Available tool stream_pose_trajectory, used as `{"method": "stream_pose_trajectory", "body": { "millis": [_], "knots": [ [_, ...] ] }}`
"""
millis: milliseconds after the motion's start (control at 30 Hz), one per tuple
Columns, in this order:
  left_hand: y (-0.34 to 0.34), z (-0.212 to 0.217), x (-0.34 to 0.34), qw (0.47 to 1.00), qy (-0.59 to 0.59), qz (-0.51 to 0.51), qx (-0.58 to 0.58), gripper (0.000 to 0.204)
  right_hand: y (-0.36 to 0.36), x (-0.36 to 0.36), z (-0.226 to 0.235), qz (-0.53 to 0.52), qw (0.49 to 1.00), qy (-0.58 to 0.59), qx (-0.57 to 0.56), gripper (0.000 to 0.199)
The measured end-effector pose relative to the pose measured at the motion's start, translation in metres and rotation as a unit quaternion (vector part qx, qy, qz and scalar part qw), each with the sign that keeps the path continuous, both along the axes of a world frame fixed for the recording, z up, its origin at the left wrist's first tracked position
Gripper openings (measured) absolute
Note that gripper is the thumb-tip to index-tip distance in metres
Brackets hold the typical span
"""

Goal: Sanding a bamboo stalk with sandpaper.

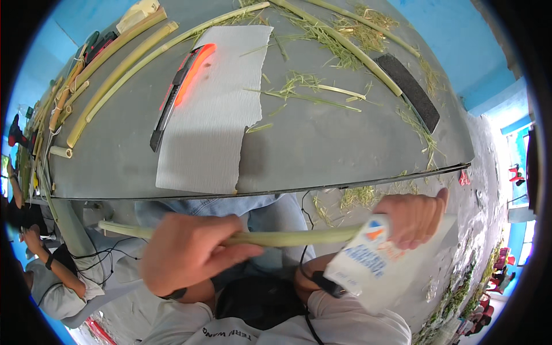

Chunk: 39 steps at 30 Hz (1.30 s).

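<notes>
- The left hand (192,250) is closed around a long pale green stalk (287,237), fingers wrapped over it near its middle; the stalk lies level, just below the near edge of the desk (322,144) and above the person's lap.
- The right hand (417,217) is pinched shut on a folded sheet of sandpaper (379,261) — white backing with blue and orange print — which is wrapped over the stalk's right end.
- The stalk looks light and fairly stiff, since it spans between the hands without sagging; its skin seems smooth and fibrous, so a full-hand grip near the middle, as here, likely suits it best, as thin ends may split.
- The sandpaper is thin and bends readily around the stalk.
- No container is in view. On the desk above the stalk lie a white sheet (215,109) bearing an orange utility knife (184,86), more green stalks (123,66), a dark abrasive strip (411,89) and loose green shavings (313,86).
</notes>
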<state>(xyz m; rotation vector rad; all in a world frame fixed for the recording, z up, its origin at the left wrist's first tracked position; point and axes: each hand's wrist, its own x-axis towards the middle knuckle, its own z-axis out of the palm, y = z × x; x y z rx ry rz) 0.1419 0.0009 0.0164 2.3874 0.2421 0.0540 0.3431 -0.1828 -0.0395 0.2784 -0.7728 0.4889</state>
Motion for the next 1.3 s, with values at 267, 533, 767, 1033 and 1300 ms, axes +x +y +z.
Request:
{"method": "stream_pose_trajectory", "body": {
  "millis": [267, 533, 767, 1033, 1300],
  "knots": [
    [0.0, -0.003, 0.001, 0.999, 0.04, -0.012, -0.005, 0.037, 0.008, -0.004, -0.01, -0.027, 0.99, 0.12, 0.069, 0.073],
    [-0.002, -0.004, 0.004, 0.999, 0.025, -0.007, -0.027, 0.036, 0.015, 0.007, -0.014, -0.005, 0.999, 0.026, 0.039, 0.072],
    [0.0, 0.0, 0.005, 0.999, 0.038, -0.014, -0.034, 0.04, 0.021, 0.002, -0.01, 0.035, 0.999, -0.025, -0.008, 0.069],
    [-0.002, -0.003, 0.005, 0.998, 0.064, -0.006, -0.012, 0.04, 0.019, 0.002, -0.012, 0.025, 1.0, 0.011, -0.013, 0.071],
    [-0.006, -0.003, 0.005, 0.997, 0.026, 0.034, -0.065, 0.03, 0.014, 0.003, -0.013, 0.012, 1.0, 0.0, 0.017, 0.074]
  ]
}}
